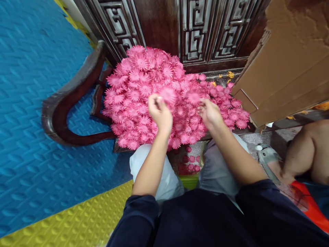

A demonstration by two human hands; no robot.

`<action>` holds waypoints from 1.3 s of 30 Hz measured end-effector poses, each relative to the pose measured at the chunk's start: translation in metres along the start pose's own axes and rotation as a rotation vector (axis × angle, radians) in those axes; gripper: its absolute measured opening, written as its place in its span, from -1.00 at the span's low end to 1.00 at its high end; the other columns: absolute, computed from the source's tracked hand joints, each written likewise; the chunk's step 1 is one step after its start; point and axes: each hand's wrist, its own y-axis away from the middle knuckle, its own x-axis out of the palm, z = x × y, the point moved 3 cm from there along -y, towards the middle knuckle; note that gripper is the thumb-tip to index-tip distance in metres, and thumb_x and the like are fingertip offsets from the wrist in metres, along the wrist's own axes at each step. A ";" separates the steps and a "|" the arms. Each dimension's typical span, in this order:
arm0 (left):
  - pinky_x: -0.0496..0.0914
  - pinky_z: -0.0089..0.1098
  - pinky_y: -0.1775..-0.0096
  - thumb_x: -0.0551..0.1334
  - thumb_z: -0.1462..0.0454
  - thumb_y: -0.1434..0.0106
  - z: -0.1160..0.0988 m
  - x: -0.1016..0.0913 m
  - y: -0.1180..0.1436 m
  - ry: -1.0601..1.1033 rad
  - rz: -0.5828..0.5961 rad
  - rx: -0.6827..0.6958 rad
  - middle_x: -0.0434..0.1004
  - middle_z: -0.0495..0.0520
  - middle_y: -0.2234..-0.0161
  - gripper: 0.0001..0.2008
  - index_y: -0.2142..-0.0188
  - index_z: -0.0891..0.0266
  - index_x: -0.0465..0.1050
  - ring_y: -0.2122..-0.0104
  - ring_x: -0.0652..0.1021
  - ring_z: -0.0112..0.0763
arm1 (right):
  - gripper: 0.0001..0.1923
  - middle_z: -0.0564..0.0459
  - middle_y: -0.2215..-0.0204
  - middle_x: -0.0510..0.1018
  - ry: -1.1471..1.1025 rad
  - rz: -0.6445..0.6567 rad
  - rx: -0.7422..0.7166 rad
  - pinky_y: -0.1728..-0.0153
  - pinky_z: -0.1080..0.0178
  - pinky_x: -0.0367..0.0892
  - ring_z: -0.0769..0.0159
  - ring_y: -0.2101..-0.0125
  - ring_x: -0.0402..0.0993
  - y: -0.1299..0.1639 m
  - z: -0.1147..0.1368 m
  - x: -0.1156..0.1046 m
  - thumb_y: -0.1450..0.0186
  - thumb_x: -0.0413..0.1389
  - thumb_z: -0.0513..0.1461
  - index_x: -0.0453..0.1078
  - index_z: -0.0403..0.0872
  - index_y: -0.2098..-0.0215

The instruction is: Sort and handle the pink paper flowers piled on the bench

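A big heap of pink artificial flower heads (136, 113) spreads out in front of my knees. Above it my left hand (159, 111) is closed in a pinch on one pink flower head (168, 95), which is blurred. My right hand (209, 112) is raised over the heap too, its fingers drawn together at the edge of a second blurred pink flower head (193, 97). The two held flowers are a short way apart. Motion blur hides the exact finger contact on the right.
A curved dark wooden armrest (56, 116) borders the heap at left, over blue matting (23, 103). Carved dark panels (159, 31) stand behind. At right are a cardboard sheet (290, 65), yellow petals (230, 74) and another person's bare leg (305, 147).
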 end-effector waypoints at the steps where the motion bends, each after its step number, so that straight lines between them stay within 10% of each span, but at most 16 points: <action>1: 0.21 -0.40 0.31 -0.03 0.20 -0.36 0.003 -0.010 -0.010 -0.003 -0.119 -0.016 0.20 -0.05 0.46 -0.77 0.43 0.19 0.16 0.42 0.30 -0.49 | -0.67 0.13 0.54 0.42 -0.021 -0.042 0.003 0.52 0.31 0.21 0.42 0.53 0.34 -0.003 0.001 -0.006 0.00 0.20 0.03 0.31 -0.02 0.46; 4: 0.23 -0.36 0.22 0.05 0.37 -0.28 0.007 -0.034 -0.038 -0.153 -0.306 0.103 0.28 -0.01 0.39 -0.88 0.40 0.23 0.24 0.37 0.31 -0.49 | -0.71 0.15 0.51 0.45 -0.062 -0.026 0.016 0.52 0.32 0.25 0.44 0.53 0.35 -0.008 0.008 -0.017 0.03 0.25 -0.05 0.33 -0.01 0.43; 10: 0.07 -0.05 -0.04 0.31 0.37 -0.03 0.002 -0.033 -0.026 -0.583 -0.168 0.118 0.43 0.18 0.14 -0.62 0.10 0.23 0.43 0.04 0.33 -0.07 | -0.75 0.14 0.49 0.48 -0.053 0.193 0.093 0.42 0.27 0.34 0.38 0.48 0.41 0.005 0.008 -0.001 0.00 0.25 -0.07 0.33 0.01 0.44; 15: 0.12 -0.14 0.00 0.21 0.31 -0.16 -0.017 -0.004 0.018 -0.455 0.138 0.243 0.38 0.16 0.17 -0.90 0.29 0.18 0.46 0.03 0.33 -0.08 | -0.80 0.17 0.52 0.49 -0.135 0.184 0.159 0.40 0.31 0.35 0.43 0.50 0.41 0.014 0.005 0.008 0.01 0.26 -0.16 0.35 -0.01 0.46; 22: 0.19 -0.25 0.12 0.22 0.09 -0.20 -0.016 0.021 0.040 -0.473 0.383 0.407 0.49 0.07 0.31 -0.80 0.30 0.10 0.54 0.21 0.43 -0.24 | -0.86 0.18 0.51 0.55 -0.139 0.223 0.157 0.36 0.39 0.32 0.50 0.48 0.42 0.025 0.008 0.019 0.03 0.27 -0.20 0.47 -0.04 0.47; 39: 0.40 -0.44 0.27 0.36 0.27 -0.04 0.003 0.029 0.041 0.227 0.459 -0.190 0.58 -0.03 0.46 -0.92 0.47 0.22 0.52 0.41 0.54 -0.49 | -0.72 0.18 0.54 0.54 -0.068 0.418 0.113 0.29 0.30 0.31 0.48 0.47 0.37 0.023 0.011 0.015 0.21 0.41 -0.13 0.52 0.00 0.53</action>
